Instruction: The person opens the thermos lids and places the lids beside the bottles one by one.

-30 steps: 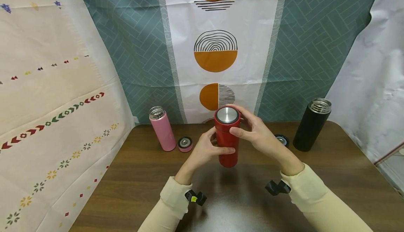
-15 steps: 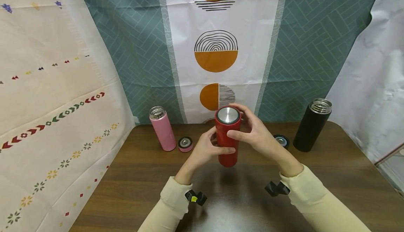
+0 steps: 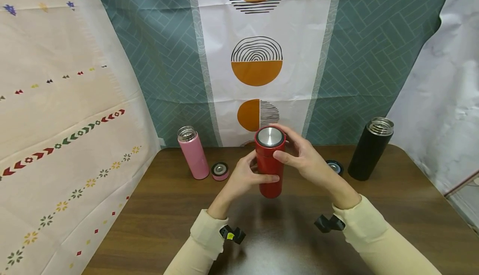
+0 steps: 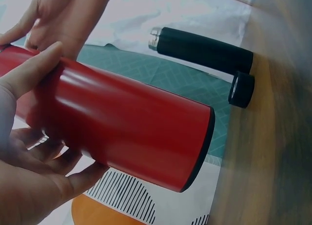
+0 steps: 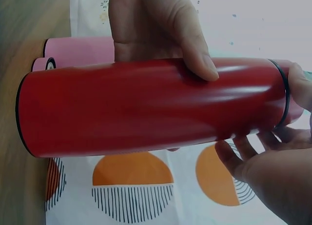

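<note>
In the head view, a red thermos (image 3: 270, 188) with a steel-topped lid (image 3: 270, 136) is held upright over the middle of the table. My left hand (image 3: 244, 178) grips its body from the left, thumb across the near side. Up at the lid, my right hand (image 3: 304, 160) pinches from the right, thumb in front and fingers behind. The left wrist view shows the thermos's black-rimmed base (image 4: 199, 149) raised off the wood. A dark ring marks the seam (image 5: 282, 93) under the lid in the right wrist view, with my right fingertips right there.
On the left stand a lidless pink thermos (image 3: 193, 154) and its pink lid (image 3: 219, 171). A lidless black thermos (image 3: 370, 148) stands at the right, its black lid (image 3: 334, 166) beside it. Patterned cloth (image 3: 168, 58) hangs behind the wooden table (image 3: 149, 225).
My right thumb slid a little left across the front of the red thermos, then back right. My left hand and the thermos stay in nearly the same place.
</note>
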A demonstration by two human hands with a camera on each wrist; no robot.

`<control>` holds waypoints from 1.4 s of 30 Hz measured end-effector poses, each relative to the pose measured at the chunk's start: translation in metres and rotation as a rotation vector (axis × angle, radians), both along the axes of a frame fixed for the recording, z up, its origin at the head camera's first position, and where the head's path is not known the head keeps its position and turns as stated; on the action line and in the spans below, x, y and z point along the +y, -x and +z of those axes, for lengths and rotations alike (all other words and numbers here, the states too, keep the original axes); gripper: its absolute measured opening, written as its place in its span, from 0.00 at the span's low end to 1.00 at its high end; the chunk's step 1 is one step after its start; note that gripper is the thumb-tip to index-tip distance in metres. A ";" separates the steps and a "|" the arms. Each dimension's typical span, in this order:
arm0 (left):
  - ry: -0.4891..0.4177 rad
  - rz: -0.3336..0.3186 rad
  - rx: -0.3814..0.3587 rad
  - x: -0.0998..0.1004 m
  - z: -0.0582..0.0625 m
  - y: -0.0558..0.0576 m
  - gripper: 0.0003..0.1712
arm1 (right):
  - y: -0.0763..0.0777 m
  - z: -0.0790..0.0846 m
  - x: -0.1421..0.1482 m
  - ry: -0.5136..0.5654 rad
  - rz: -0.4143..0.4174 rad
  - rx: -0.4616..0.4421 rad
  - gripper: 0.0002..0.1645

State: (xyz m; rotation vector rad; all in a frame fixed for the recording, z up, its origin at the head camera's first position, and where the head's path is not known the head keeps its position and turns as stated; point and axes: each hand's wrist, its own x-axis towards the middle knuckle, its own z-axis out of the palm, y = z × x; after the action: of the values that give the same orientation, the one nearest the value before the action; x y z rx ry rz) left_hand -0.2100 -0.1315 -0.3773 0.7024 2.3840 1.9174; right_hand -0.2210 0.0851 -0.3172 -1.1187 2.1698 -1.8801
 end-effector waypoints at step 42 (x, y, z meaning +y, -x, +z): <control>0.001 -0.003 0.010 0.000 0.000 -0.001 0.36 | 0.001 -0.002 0.000 0.003 0.021 -0.013 0.41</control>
State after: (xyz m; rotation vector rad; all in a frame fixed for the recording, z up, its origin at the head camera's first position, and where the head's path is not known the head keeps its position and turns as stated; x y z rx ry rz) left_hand -0.2094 -0.1318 -0.3772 0.7159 2.3885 1.9155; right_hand -0.2221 0.0847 -0.3189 -1.1215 2.1410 -1.8771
